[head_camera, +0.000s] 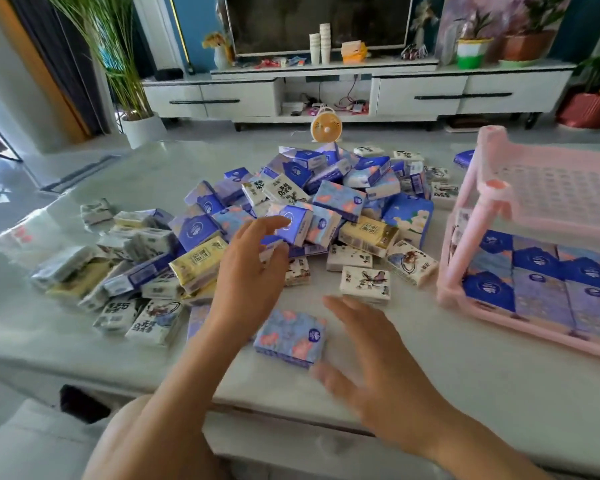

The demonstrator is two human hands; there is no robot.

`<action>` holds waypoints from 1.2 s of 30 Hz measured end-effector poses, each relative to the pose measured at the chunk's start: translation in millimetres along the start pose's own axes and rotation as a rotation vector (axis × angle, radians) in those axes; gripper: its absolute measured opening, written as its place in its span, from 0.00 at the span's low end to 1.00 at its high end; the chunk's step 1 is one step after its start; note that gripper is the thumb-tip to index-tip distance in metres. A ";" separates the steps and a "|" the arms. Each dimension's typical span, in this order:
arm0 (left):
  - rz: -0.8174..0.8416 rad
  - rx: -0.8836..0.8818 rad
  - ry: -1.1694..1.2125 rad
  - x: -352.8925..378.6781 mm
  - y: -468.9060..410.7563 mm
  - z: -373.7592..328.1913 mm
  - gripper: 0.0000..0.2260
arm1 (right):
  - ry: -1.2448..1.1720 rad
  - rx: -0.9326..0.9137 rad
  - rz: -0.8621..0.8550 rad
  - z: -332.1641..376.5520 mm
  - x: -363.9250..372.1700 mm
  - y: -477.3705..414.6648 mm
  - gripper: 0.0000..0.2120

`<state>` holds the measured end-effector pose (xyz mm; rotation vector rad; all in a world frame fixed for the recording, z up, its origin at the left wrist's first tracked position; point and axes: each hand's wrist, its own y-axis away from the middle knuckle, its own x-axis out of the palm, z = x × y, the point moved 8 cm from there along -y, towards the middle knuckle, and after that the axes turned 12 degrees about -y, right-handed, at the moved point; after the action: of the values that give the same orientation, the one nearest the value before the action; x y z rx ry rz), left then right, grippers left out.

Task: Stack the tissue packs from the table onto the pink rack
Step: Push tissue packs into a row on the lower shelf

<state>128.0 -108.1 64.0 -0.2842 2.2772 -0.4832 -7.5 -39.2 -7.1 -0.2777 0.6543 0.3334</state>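
With fingers apart and empty, the left grip (250, 271) reaches over the near side of the tissue pack heap (340, 199) and the right grip (371, 368) hovers beside a lone blue pack (290, 337) on the worktop (465, 393), so pick-up appears in hand, next requiring closure on a pack and transfer right to the pink rack (465, 244).

Head-worn view looks forward and down, close over the table (465, 393).

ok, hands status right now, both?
Left hand: open, empty, at the tissue pile.
Right hand: open, empty, beside a loose blue pack.
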 end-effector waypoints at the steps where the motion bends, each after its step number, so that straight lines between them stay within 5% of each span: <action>1: 0.048 -0.013 -0.109 1.1 -7.2 8.7 0.14 | 0.065 -0.017 0.050 3.7 12.1 -1.9 0.29; 6: 0.357 -0.093 -0.547 30.0 -29.9 45.6 0.35 | 0.156 -0.043 0.009 3.5 28.3 -8.9 0.30; 17: 0.244 -0.108 -0.650 7.4 -26.8 39.5 0.35 | 0.097 -0.023 -0.086 -24.2 -35.3 3.7 0.27; 20: 0.114 -0.030 -0.675 7.4 6.2 3.0 0.37 | 0.083 0.058 -0.196 -23.0 -51.0 10.7 0.15; 22: 0.193 0.022 -0.752 29.2 31.1 -9.5 0.41 | 0.080 0.089 -0.222 -14.2 -48.1 14.8 0.09; 25: 0.326 -0.019 -0.887 52.0 46.5 -9.1 0.47 | 0.255 0.142 -0.199 -10.2 -29.7 18.5 0.24; 28: 0.461 -0.004 -1.021 64.8 50.6 1.0 0.40 | 0.374 0.125 -0.158 -3.3 -33.0 17.2 0.28; 30: 0.518 0.046 -0.981 66.7 55.1 1.0 0.32 | 0.271 0.177 -0.007 -18.9 -32.3 21.5 0.32; 36: 0.546 0.161 -0.505 54.5 47.1 -7.0 0.25 | 0.160 0.226 0.040 -39.8 -49.8 35.9 0.35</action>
<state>83.6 -82.7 12.8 0.2706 1.7113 -0.2644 -80.1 -31.2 -11.1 -0.0756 0.8491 0.2747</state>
